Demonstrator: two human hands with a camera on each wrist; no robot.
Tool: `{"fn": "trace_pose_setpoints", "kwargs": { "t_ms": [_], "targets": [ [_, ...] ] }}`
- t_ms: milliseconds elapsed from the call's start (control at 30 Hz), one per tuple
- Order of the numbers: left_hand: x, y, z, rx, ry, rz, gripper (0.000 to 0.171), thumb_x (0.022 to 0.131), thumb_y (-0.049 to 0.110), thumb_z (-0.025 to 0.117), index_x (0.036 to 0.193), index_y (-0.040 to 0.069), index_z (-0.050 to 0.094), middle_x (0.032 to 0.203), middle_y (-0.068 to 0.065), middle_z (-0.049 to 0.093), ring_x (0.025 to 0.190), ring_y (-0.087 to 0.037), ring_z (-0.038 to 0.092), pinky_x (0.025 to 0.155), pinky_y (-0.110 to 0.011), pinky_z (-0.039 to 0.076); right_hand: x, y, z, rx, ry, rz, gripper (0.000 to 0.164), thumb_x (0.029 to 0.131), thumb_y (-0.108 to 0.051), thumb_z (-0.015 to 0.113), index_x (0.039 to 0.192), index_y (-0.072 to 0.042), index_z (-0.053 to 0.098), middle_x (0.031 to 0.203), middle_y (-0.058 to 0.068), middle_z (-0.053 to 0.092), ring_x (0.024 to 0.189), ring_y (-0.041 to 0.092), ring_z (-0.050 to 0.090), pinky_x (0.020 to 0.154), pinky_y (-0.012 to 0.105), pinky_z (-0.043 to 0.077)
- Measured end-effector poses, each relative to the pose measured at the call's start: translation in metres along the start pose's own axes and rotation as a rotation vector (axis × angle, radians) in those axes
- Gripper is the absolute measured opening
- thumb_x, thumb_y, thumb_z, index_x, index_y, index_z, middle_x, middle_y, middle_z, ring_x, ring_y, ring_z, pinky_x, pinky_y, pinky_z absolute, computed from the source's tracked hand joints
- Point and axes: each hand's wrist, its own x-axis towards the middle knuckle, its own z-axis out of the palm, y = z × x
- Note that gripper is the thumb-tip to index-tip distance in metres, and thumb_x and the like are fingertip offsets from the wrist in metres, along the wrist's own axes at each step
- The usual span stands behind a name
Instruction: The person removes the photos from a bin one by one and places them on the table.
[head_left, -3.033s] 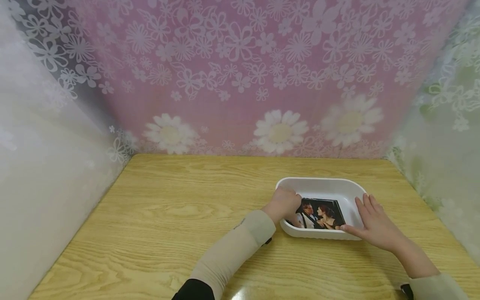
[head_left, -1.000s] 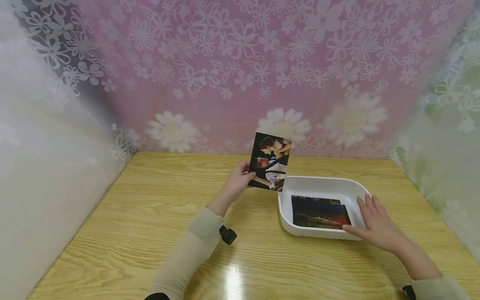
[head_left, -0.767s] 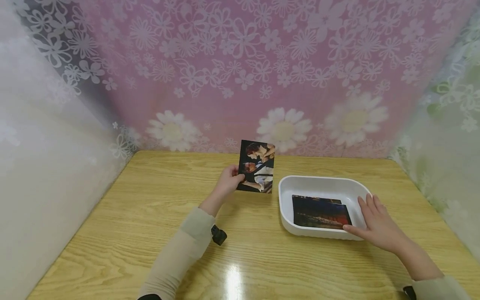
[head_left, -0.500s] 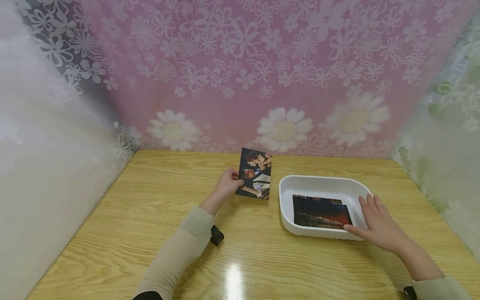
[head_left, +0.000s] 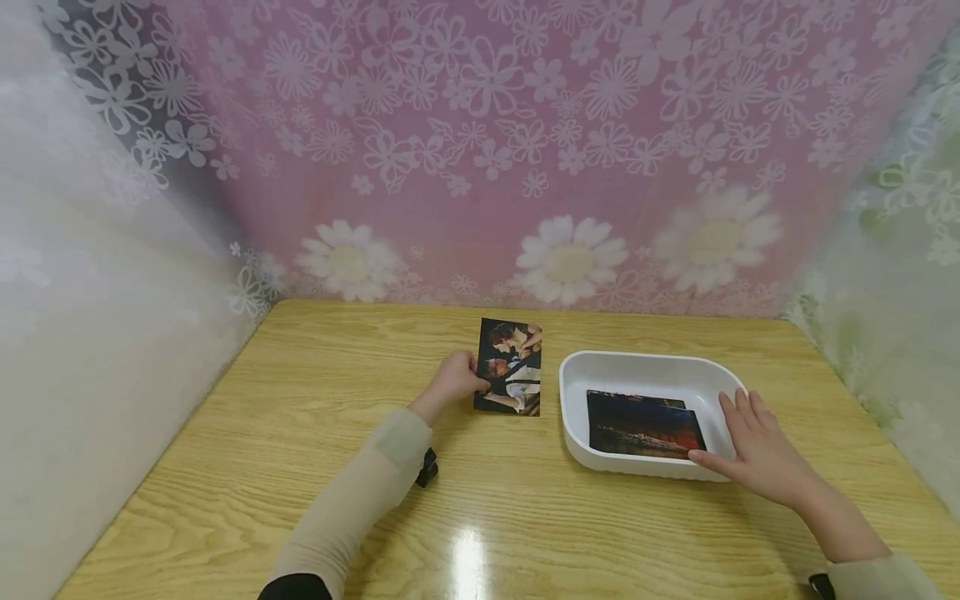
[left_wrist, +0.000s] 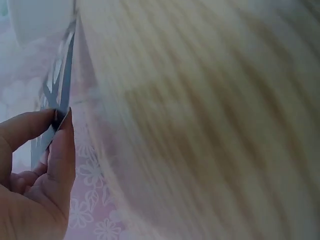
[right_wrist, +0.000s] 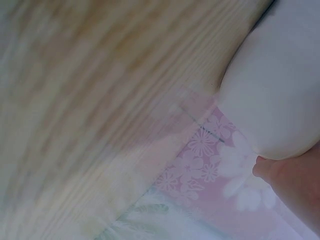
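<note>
My left hand [head_left: 455, 382] pinches a photo card [head_left: 517, 367] by its left edge, between thumb and finger. The card pictures two people against black and lies nearly level at the tabletop. Edge-on in the left wrist view, the photo card [left_wrist: 59, 82] still sits between the fingertips. To its right stands a white tray [head_left: 645, 358] with dark photo cards [head_left: 641, 425] overlapping inside. My right hand [head_left: 765, 450] rests with straight fingers on the tray's right end, the thumb at the front rim. In the right wrist view, the hand [right_wrist: 295, 182] touches the tray's wall [right_wrist: 280, 85].
The wooden table [head_left: 360, 500] meets a pink flowered backdrop [head_left: 480, 167] at its back edge. Pale flowered sheets hang at the left [head_left: 112, 333] and right [head_left: 885, 317] sides. A small black device [head_left: 427, 468] is strapped at the left wrist.
The left hand lifted the couple photo card out of the tray, carried it left and lowered it toward the table. Dark cards beneath are now exposed. The right hand stays on the tray.
</note>
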Motion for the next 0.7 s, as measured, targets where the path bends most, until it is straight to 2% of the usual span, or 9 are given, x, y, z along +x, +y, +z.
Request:
{"fn": "trace_pose_setpoints", "kwargs": {
  "t_ms": [100, 233, 367, 533, 700],
  "targets": [
    [0.0000, -0.0034, -0.0006, 0.092, -0.030, -0.002, 0.038, 0.071, 0.010, 0.073, 0.054, 0.009, 0.039, 0.047, 0.000, 0.037, 0.042, -0.012, 0.037, 0.044, -0.024, 0.030, -0.0001, 0.0006, 0.0004, 0.005, -0.017, 0.003, 0.095, 0.082, -0.043, 0.058, 0.135, 0.014, 0.003, 0.135, 0.039, -0.006, 0.123, 0.039, -0.023, 0.094, 0.058, -0.010],
    [-0.0006, -0.0038, -0.0022, 0.180, -0.076, -0.021, 0.040, 0.070, 0.014, 0.074, 0.051, 0.010, 0.039, 0.046, 0.000, 0.037, 0.042, -0.012, 0.035, 0.043, -0.024, 0.029, 0.0002, 0.0008, -0.0007, 0.011, -0.024, 0.003, 0.095, 0.082, -0.043, 0.058, 0.135, 0.014, 0.002, 0.135, 0.039, -0.007, 0.123, 0.039, -0.023, 0.094, 0.058, -0.010],
    [-0.0032, -0.0005, -0.0051, 0.244, -0.111, -0.040, 0.036, 0.071, 0.016, 0.074, 0.051, 0.009, 0.045, 0.046, -0.002, 0.046, 0.041, -0.013, 0.041, 0.043, -0.025, 0.031, 0.0004, 0.0004, -0.0017, 0.009, -0.024, 0.003, 0.095, 0.083, -0.043, 0.057, 0.135, 0.015, 0.002, 0.135, 0.039, -0.007, 0.123, 0.039, -0.023, 0.094, 0.058, -0.011],
    [-0.0042, 0.0006, -0.0067, 0.304, -0.113, -0.038, 0.028, 0.069, 0.017, 0.075, 0.056, 0.007, 0.053, 0.047, -0.004, 0.050, 0.042, -0.014, 0.042, 0.043, -0.025, 0.031, 0.0006, 0.0001, -0.0023, 0.000, -0.024, 0.004, 0.095, 0.083, -0.043, 0.057, 0.135, 0.014, 0.002, 0.134, 0.039, -0.006, 0.123, 0.038, -0.024, 0.094, 0.057, -0.011],
    [-0.0028, -0.0016, -0.0054, 0.356, -0.111, -0.038, 0.027, 0.068, 0.021, 0.076, 0.060, 0.008, 0.053, 0.050, -0.002, 0.048, 0.044, -0.013, 0.041, 0.043, -0.026, 0.031, 0.0006, -0.0010, -0.0030, 0.003, -0.029, 0.005, 0.095, 0.083, -0.043, 0.057, 0.135, 0.014, 0.001, 0.135, 0.039, -0.006, 0.123, 0.038, -0.024, 0.094, 0.057, -0.011]
  ]
}}
